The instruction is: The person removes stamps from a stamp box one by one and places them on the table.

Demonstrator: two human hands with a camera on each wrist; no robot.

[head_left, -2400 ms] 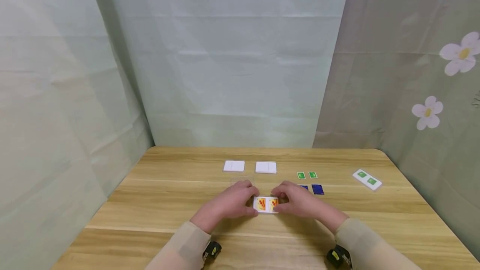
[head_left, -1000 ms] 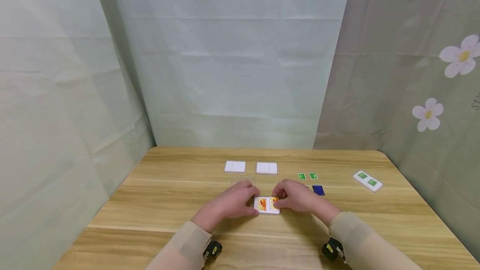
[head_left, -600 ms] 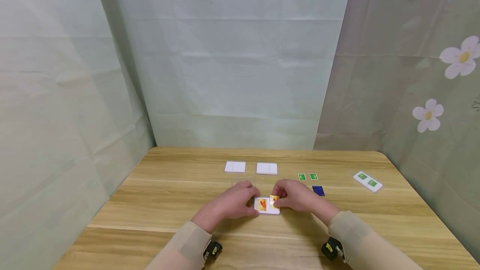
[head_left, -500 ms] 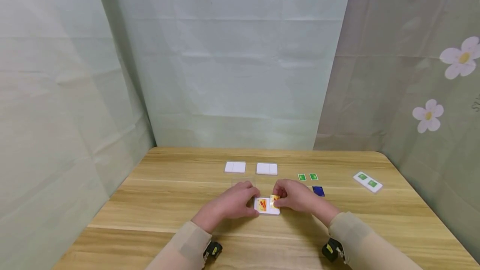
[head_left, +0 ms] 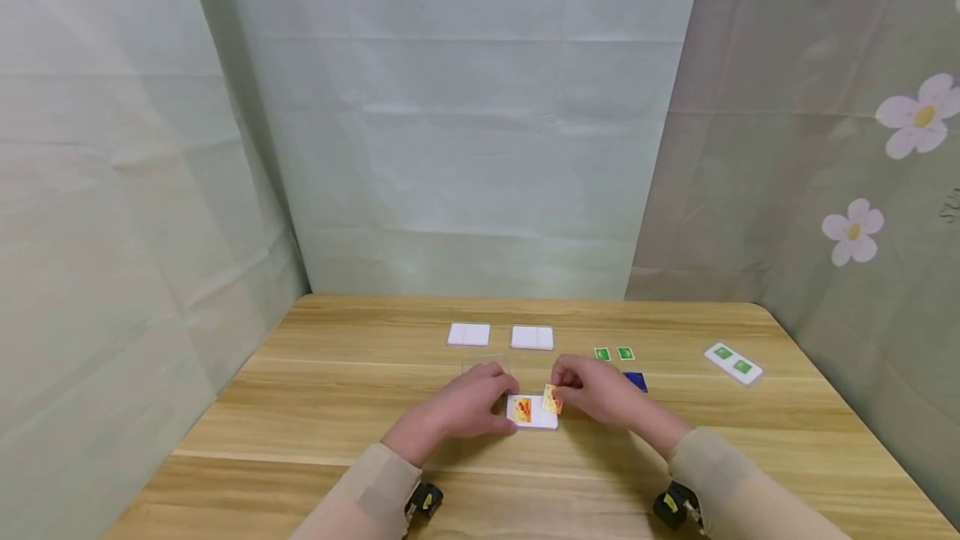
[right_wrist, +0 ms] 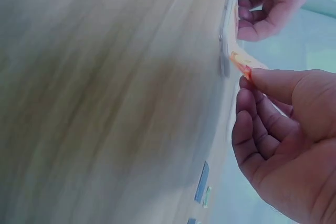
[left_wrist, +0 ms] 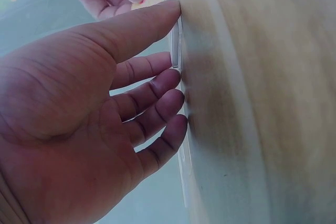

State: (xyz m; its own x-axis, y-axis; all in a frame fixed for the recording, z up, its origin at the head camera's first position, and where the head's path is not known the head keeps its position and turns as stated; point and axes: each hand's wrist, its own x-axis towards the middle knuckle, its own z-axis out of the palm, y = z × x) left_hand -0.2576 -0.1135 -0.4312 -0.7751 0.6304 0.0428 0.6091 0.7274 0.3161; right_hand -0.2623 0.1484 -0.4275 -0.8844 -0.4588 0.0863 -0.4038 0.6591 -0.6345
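Note:
A flat white card holder (head_left: pixel 536 423) lies in front of me, its left half bearing an orange-and-yellow picture card (head_left: pixel 522 410). My left hand (head_left: pixel 468 402) grips its left end, thumb on the near edge and index finger on the far edge. Between thumb and index finger, my right hand (head_left: pixel 600 390) pinches a second orange-and-yellow picture card (head_left: pixel 552 398), tilted at the holder's right end; the right half under it is bare white. The left wrist view shows the thumb of the left hand (left_wrist: pixel 79 93) against the holder's edge (left_wrist: pixel 176 40).
Two white holders (head_left: pixel 468 334) with blank faces lie farther back. Beyond my right hand are two small green cards (head_left: pixel 603 354) and a dark blue card (head_left: pixel 637 381). A holder with two green cards (head_left: pixel 732 362) lies at right. A clear plastic sheet (head_left: pixel 486 360) lies behind my left hand.
My right hand has lifted the right-hand picture card from its place on the holder and shifted slightly right and away with it. The left hand has kept its grip.

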